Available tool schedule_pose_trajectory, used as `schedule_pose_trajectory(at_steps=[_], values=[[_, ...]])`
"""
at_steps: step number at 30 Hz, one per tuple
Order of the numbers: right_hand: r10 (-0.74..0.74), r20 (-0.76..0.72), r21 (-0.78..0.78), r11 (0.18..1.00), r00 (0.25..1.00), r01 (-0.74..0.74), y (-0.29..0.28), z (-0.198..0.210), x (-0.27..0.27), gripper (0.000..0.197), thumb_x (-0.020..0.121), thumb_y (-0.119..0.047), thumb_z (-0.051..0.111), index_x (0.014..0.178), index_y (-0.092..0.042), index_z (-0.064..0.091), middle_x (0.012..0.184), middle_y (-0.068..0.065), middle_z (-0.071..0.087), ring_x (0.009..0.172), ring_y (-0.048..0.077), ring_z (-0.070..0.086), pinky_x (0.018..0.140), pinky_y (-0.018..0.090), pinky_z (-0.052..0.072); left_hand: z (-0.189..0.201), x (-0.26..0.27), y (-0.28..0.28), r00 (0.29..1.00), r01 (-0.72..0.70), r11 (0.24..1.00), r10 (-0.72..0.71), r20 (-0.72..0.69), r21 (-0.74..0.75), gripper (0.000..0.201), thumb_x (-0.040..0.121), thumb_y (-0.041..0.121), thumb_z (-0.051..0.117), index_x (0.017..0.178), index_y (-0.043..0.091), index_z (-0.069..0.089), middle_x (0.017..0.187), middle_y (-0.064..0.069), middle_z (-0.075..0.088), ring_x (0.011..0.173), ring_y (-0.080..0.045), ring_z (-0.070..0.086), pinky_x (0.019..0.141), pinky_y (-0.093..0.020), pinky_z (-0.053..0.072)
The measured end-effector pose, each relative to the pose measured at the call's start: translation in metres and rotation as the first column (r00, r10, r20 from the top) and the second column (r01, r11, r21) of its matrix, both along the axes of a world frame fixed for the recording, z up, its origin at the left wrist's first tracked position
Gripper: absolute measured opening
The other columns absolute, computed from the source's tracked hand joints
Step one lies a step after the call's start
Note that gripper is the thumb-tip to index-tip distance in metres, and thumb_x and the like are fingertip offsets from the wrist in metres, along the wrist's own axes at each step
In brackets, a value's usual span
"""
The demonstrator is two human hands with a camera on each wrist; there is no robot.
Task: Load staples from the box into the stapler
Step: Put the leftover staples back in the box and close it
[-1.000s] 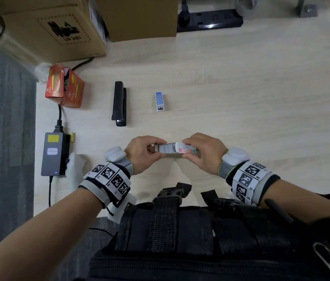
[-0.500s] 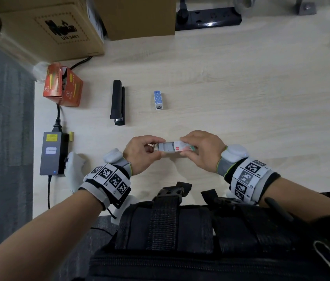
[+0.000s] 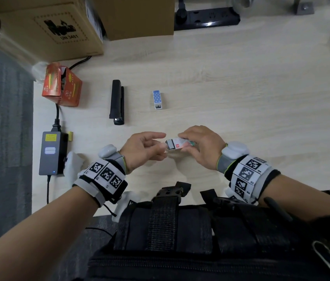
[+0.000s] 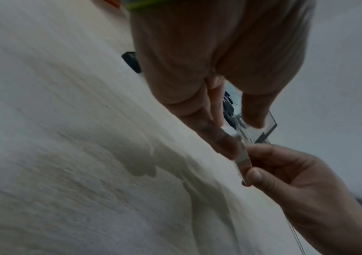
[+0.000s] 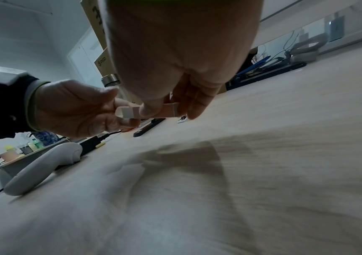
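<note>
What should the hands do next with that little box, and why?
Probably pull a strip of staples out of the staple box. The right hand holds the box just above the desk, and the left hand has its fingertips at the box's end, where a grey inner part shows. The black stapler lies closed farther back, untouched, so staples must come out first.

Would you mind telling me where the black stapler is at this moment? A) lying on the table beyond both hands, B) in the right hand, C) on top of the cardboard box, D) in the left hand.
A: the stapler lies untouched on the table, while both hands are busy with the small staple box.
</note>
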State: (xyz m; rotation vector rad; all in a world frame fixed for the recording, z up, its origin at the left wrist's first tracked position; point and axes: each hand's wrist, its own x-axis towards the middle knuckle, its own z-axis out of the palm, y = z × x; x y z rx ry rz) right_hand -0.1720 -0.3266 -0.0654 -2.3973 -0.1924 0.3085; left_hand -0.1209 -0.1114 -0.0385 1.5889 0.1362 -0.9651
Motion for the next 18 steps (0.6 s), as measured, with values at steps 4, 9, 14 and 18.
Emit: schedule_pose_trajectory(at_steps=[4,9,14,18], values=[[0.01,0.02,0.016,1.0,1.0,-0.01,0.007,0.003,0.004,0.037,0.082,-0.029,0.063,0.115,-0.012,0.063,0.111,0.009,0.064,0.1,0.029,0.056,0.086,0.036,0.046,-0.003,0.001,-0.003,0.999,0.0,0.999,-0.002,0.036,0.052,0.021,0.083,-0.003,0.066,0.102,0.006,0.064,0.073,-0.017,0.065,0.063,-0.021,0.068,0.065,-0.025,0.06],[0.02,0.033,0.039,0.999,0.999,-0.021,0.012,0.006,0.004,0.037,0.081,-0.028,0.062,0.114,-0.011,0.064,0.109,0.009,0.064,0.099,0.029,0.057,0.085,0.036,0.046,-0.002,0.001,-0.007,0.998,-0.025,0.997,0.021,0.059,0.073,0.023,0.079,0.0,0.071,0.1,0.003,0.062,0.063,-0.01,0.068,0.058,-0.024,0.066,0.061,-0.027,0.059],[0.02,0.027,0.031,0.999,0.999,-0.021,0.01,0.006,0.002,0.036,0.081,-0.027,0.065,0.113,-0.011,0.064,0.109,0.01,0.064,0.098,0.03,0.058,0.084,0.037,0.047,0.0,0.0,-0.005,0.997,-0.027,0.997,0.021,0.071,0.076,0.022,0.076,-0.002,0.073,0.092,0.006,0.06,0.066,-0.014,0.067,0.06,-0.024,0.067,0.063,-0.031,0.06],[0.009,0.026,0.029,1.0,1.0,-0.01,0.009,0.005,0.002,0.035,0.081,-0.025,0.068,0.112,-0.011,0.064,0.109,0.008,0.065,0.098,0.028,0.057,0.085,0.032,0.043,-0.001,-0.001,-0.005,0.996,-0.029,0.996,0.021,0.083,0.089,0.01,0.084,-0.002,0.065,0.088,0.006,0.062,0.069,-0.014,0.07,0.061,-0.021,0.069,0.061,-0.028,0.06]])
